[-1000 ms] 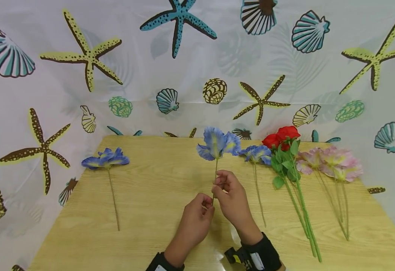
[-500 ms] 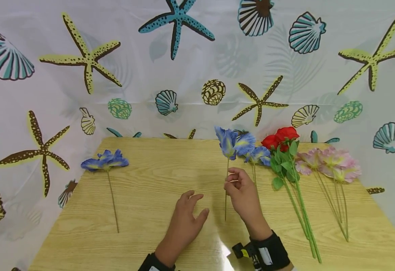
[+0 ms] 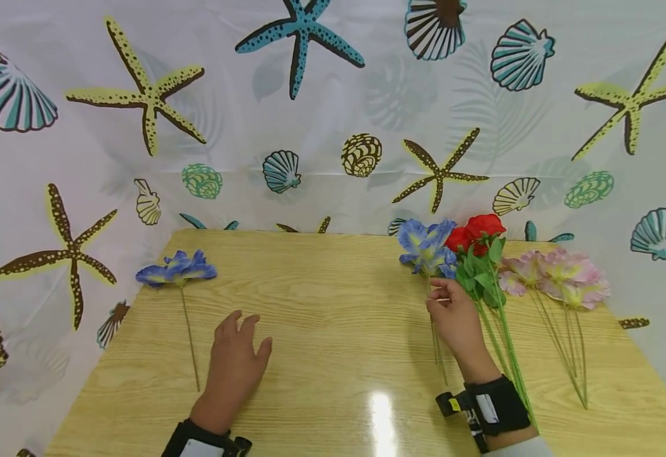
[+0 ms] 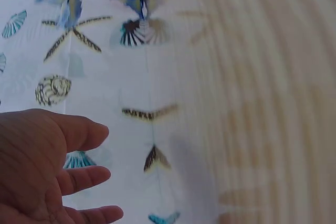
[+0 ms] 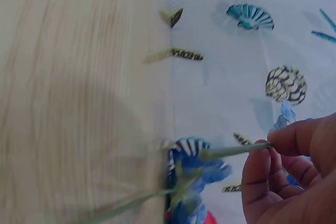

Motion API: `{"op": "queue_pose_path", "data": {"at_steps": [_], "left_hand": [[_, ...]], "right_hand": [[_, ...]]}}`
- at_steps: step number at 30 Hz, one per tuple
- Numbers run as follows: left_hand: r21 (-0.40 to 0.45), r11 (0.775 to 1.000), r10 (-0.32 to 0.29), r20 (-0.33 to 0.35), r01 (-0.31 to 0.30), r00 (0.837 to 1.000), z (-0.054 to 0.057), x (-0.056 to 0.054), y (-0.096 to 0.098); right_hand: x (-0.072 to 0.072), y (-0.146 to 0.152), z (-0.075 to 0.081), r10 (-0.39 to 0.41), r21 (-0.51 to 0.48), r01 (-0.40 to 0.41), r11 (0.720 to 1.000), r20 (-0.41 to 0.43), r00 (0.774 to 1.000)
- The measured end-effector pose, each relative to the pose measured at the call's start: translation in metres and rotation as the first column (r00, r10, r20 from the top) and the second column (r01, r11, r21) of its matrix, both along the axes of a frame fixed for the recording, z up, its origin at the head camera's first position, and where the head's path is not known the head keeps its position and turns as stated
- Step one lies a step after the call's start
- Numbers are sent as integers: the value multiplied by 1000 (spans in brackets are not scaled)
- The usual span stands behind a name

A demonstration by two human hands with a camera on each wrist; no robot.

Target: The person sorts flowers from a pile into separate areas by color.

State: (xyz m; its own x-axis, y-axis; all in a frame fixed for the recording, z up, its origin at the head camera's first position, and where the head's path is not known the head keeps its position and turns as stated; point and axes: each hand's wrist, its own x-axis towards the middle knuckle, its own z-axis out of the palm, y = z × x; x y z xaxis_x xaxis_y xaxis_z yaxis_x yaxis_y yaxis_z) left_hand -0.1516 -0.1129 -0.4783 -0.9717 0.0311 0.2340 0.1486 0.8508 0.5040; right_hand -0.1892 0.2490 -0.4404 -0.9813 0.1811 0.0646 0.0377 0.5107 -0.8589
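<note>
My right hand (image 3: 457,320) pinches the thin stem of a blue artificial flower (image 3: 422,242) between thumb and fingers. Its bloom overlaps a second blue flower lying on the table, whose petals (image 5: 186,195) show in the right wrist view. In that view the pinched green stem (image 5: 231,150) runs out from the fingertips. My left hand (image 3: 236,358) holds nothing, fingers spread, over the table's left part. Nearest to it lies another blue flower (image 3: 177,269), its stem pointing toward the front.
Red roses (image 3: 484,226) with green leaves lie right beside the blue blooms. Farther right are several pink flowers (image 3: 573,276) with thin stems. The wooden table (image 3: 321,304) ends at a cloth backdrop (image 3: 321,139) printed with shells and starfish.
My left hand has let go of the stem and moved left. My right hand has carried the blue flower to the right, over the blue one lying there.
</note>
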Motion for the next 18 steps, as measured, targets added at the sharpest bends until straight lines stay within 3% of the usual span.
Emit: {"op": "queue_pose_path", "data": {"at_steps": [8,13,18], "left_hand": [[-85,989,123,36,-120,992,6,-7,-38],[-181,976,136,53,-124,989,6,-9,-51],[-137,982,152,162,-130,975,6,-7,-57]], "right_hand": [[-22,25,-15,-44,78,39,996,64,997],[-33,31,-22,-22,71,13,997,138,990],[-38,34,-29,-13,76,-3,997,205,979]]}}
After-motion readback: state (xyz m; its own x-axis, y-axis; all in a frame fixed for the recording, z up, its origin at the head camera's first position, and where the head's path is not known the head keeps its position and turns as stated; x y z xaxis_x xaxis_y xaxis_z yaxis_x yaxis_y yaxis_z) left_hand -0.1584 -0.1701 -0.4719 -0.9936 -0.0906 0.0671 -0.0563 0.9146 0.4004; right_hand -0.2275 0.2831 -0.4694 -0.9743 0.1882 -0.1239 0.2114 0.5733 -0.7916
